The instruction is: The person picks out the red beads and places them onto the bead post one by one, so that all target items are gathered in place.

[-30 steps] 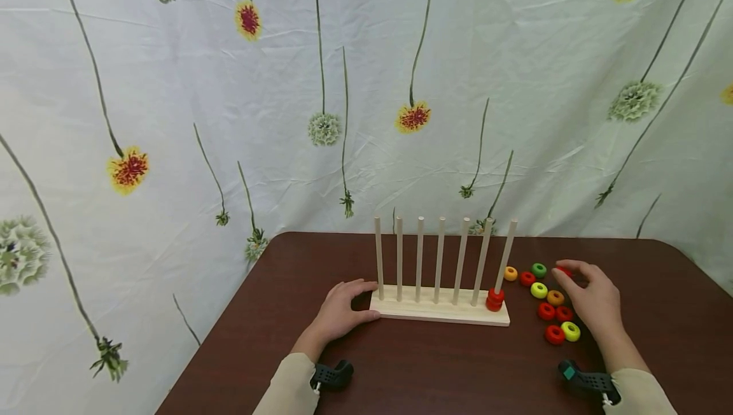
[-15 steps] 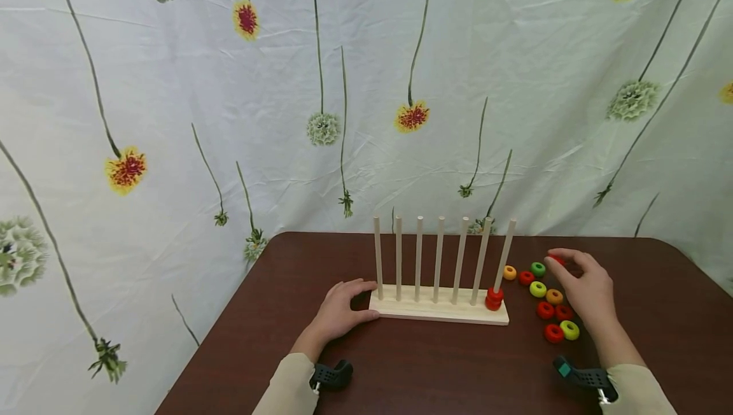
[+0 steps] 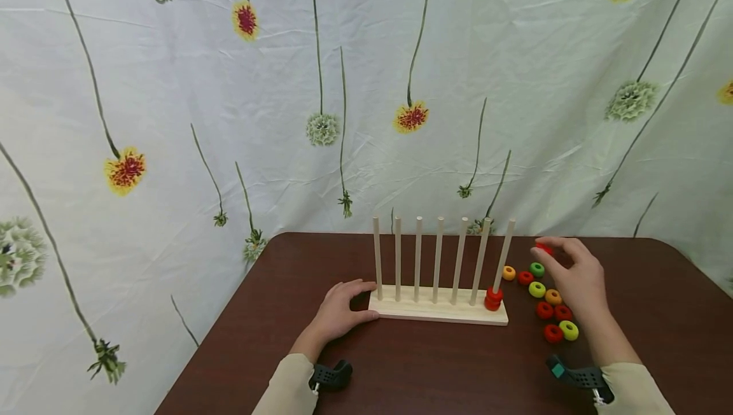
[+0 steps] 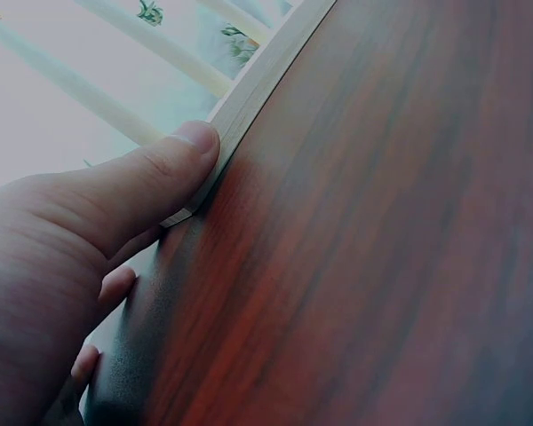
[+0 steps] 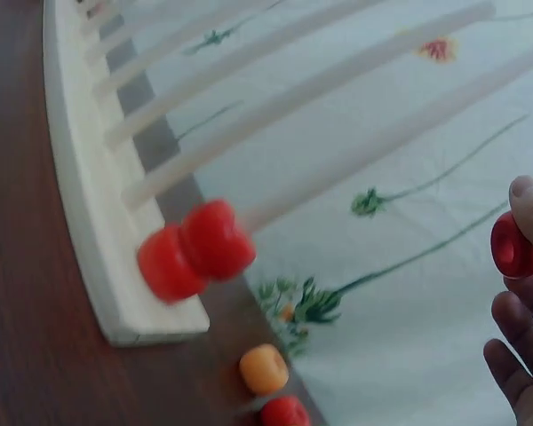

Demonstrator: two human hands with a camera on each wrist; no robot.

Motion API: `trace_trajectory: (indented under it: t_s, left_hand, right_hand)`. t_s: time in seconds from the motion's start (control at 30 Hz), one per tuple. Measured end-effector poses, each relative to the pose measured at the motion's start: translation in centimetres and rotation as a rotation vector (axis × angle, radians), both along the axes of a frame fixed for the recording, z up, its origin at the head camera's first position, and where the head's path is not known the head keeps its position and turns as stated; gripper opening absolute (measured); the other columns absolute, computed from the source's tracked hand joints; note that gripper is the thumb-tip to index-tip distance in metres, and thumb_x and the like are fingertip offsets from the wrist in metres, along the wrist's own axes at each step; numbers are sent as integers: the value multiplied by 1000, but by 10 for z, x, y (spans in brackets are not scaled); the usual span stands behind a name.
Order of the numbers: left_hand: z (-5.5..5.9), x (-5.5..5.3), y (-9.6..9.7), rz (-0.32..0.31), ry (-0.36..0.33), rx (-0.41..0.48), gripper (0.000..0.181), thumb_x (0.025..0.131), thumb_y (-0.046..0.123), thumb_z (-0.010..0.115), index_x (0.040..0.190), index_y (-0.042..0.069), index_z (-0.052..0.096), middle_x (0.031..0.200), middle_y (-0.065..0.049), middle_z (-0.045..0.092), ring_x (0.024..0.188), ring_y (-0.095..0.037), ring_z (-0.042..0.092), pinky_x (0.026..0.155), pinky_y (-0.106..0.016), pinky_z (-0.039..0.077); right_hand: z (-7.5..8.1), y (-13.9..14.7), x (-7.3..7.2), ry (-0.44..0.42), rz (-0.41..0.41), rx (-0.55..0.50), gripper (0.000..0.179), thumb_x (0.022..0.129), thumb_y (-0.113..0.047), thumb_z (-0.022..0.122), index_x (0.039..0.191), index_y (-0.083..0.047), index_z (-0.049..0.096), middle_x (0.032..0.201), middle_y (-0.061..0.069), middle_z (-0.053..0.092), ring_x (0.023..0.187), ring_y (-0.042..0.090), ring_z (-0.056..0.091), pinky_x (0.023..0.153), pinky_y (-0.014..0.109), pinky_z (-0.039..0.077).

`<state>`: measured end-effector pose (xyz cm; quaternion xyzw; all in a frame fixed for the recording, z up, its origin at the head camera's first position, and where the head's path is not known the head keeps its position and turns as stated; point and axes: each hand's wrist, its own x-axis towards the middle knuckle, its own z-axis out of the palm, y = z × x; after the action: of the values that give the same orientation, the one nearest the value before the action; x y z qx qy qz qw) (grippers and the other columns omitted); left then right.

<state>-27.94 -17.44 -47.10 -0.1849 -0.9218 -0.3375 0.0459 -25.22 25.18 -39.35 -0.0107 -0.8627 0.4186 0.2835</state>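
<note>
One red bead [image 5: 513, 247], pinched in right fingers [image 5: 519, 327].

Left hand [image 3: 339, 310] holds peg rack [image 3: 426, 310]; right hand [image 3: 579, 280] pinches red bead [image 3: 543, 249] near loose beads [image 3: 537, 289].

Pale flower-print cloth [image 3: 263, 90] behind dark reddish-brown table [image 3: 435, 364]

You can read no text, label, brand, number or sign in any of your three views: not on the rack [image 3: 438, 311], the rings [image 3: 492, 305], the wrist straps [image 3: 586, 377], the surface [image 3: 424, 364] or the cloth [image 3: 258, 97].
</note>
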Motion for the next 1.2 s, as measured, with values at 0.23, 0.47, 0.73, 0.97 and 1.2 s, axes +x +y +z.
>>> trace_trajectory:
  t_s: [0.23, 0.47, 0.73, 0.97, 1.2]
  left_hand:
    - [0, 0, 1, 4, -6, -4, 56, 83, 40, 80, 134, 22, 65, 140, -4, 62, 141, -32, 47, 120, -60, 24]
    - [-1, 1, -1, 2, 9, -6, 56, 83, 40, 80, 133, 22, 65, 140, -4, 62, 140, -32, 48, 120, -61, 25]
    - [0, 1, 0, 0, 3, 1, 56, 83, 41, 80, 134, 22, 65, 141, -5, 62, 140, -32, 47, 120, -61, 25]
    - [0, 0, -2, 11, 4, -9, 57, 83, 41, 81, 134, 21, 65, 141, -5, 62, 140, -32, 48, 119, -61, 25]
    - [0, 0, 0, 7, -2, -5, 56, 83, 40, 81, 134, 22, 65, 141, -5, 62, 140, -33, 47, 120, -61, 25]
  right_hand:
    - [15, -13, 6, 41, 51, -35, 36, 95, -37, 69, 121, -12, 71, 97, -27, 52, 84, -11, 50, 63, 11, 44]
    - [27, -25, 12, 92, 121, -67, 34, 97, -30, 68, 124, -10, 70, 104, -26, 53, 92, -11, 53, 79, 0, 42]
    - [38, -30, 17, 162, 171, -57, 34, 97, -22, 68, 129, -10, 68, 108, -28, 54, 94, -14, 55, 86, -2, 42]
    - [46, -38, 20, 151, 134, -80, 36, 96, -23, 69, 131, -15, 66, 107, -27, 55, 91, -12, 56, 77, 1, 46]
    - [52, -44, 19, 119, 83, -171, 36, 96, -27, 68, 132, -20, 66, 102, -31, 63, 89, -12, 62, 63, 9, 50]
